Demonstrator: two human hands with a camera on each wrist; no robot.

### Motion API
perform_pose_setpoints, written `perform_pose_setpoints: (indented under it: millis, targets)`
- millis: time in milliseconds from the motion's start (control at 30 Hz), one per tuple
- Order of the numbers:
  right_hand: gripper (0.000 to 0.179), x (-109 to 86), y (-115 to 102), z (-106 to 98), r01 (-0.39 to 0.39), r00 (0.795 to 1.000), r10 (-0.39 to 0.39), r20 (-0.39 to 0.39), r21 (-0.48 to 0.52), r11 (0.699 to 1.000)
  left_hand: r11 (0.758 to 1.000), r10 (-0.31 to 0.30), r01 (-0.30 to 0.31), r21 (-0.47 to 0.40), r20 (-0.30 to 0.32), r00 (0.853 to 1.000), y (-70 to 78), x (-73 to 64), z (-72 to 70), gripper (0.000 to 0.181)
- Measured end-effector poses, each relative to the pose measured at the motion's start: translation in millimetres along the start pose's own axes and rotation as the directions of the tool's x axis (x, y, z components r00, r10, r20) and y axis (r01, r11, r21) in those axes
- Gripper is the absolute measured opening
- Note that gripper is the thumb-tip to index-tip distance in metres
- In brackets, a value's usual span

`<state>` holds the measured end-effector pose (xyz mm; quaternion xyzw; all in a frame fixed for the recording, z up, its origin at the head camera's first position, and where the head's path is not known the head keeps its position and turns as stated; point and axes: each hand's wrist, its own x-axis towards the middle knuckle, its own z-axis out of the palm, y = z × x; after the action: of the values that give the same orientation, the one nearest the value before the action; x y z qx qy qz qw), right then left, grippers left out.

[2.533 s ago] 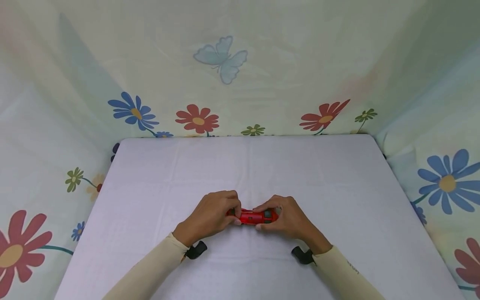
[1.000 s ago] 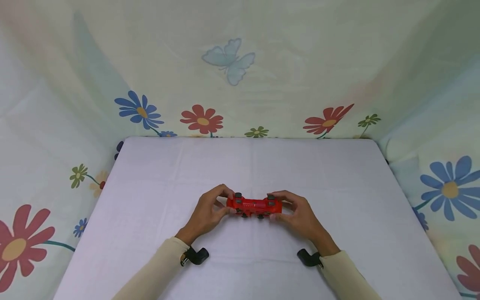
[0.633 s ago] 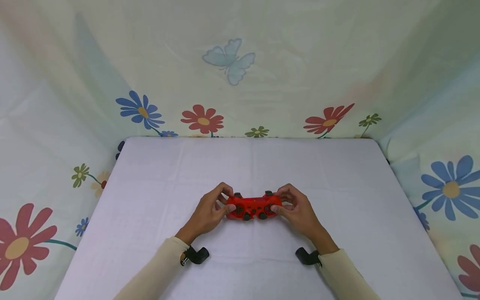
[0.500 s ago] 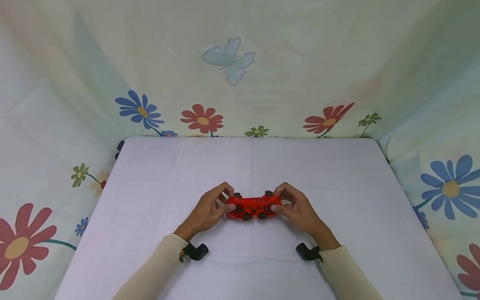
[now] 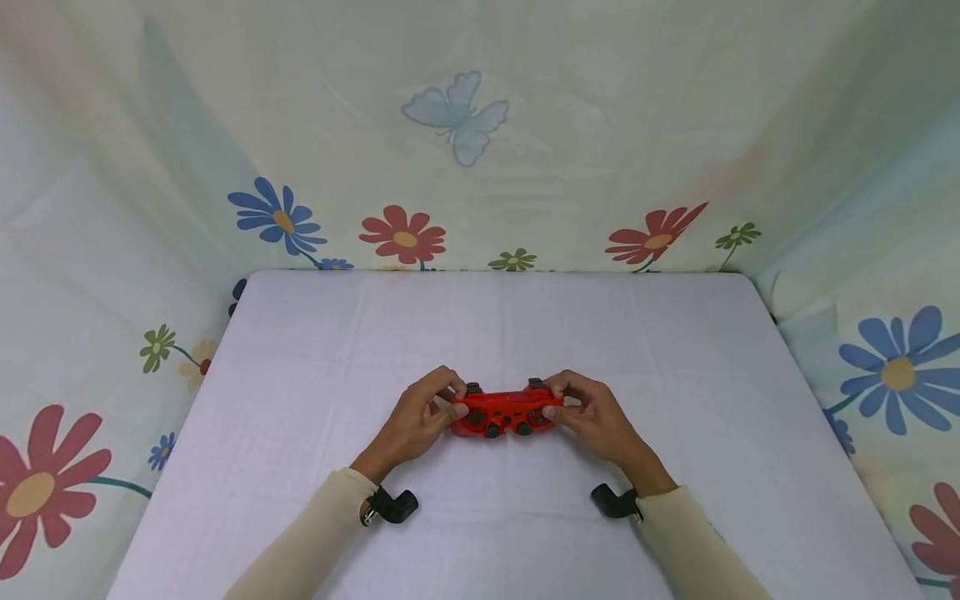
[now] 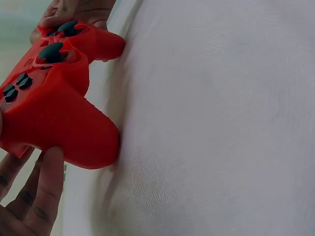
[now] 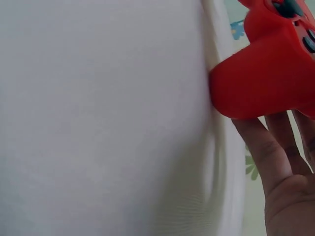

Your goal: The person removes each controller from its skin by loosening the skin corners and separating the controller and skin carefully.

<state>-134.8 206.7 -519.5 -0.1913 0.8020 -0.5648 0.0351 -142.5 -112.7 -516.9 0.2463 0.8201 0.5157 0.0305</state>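
A red game controller with dark thumbsticks and buttons is held between both hands at the middle of the table. My left hand grips its left end, thumb on the face and fingers behind. On the other end, my right hand has the same kind of grip. The controller's face tilts up toward the head camera. In the left wrist view the handles of the controller meet or nearly meet the white cloth. The right wrist view shows fingers under the handle of the controller.
A white cloth covers the table. Fabric printed with flowers and a butterfly hangs at the back and both sides. Black wrist cameras stick out from the left cuff and right cuff.
The controller has turned from its edge to show its face with thumbsticks. Both hands have shifted their hold to its ends. Over the last half second little has moved.
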Motion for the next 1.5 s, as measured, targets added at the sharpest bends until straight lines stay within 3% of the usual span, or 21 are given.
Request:
perform_pose_setpoints:
  millis: [167,300,467,833,1167,1400,1500]
  targets:
    - [0.036,1.1,2.4,-1.0,-0.001,1.000,0.001,-0.014,0.002,1.000,0.996,-0.033,0.033,-0.082,0.001,0.999,-1.2,-0.5,2.5,0.024]
    - [0.048,0.7,5.9,-6.6,-0.043,0.998,0.040,0.043,0.069,0.997,0.986,-0.063,0.068,-0.154,0.031,0.997,-1.6,-0.9,2.6,0.040]
    - [0.055,-0.6,8.3,-13.3,-0.071,0.992,0.057,0.113,0.121,0.990,0.978,-0.060,0.070,-0.198,0.056,0.997,-1.2,-0.1,1.8,0.053]
    - [0.041,7.4,10.4,-19.2,-0.004,0.989,-0.005,0.147,0.064,0.998,0.968,-0.086,0.096,-0.230,0.052,0.995,-1.8,4.6,1.5,0.045]
    - [0.033,9.0,14.5,-16.1,0.014,0.997,-0.019,0.079,0.063,0.998,0.960,-0.114,0.122,-0.252,0.046,0.992,-5.8,6.4,1.1,0.039]
    - [0.030,9.0,17.5,-14.5,0.006,0.999,-0.009,0.050,0.050,0.999,0.970,-0.063,0.062,-0.234,0.004,0.998,-9.9,3.9,3.0,0.030]
    - [0.030,9.3,18.1,-13.5,-0.008,0.999,0.006,0.048,0.048,0.999,0.971,-0.069,0.067,-0.229,-0.001,0.998,-10.1,3.7,5.0,0.032]
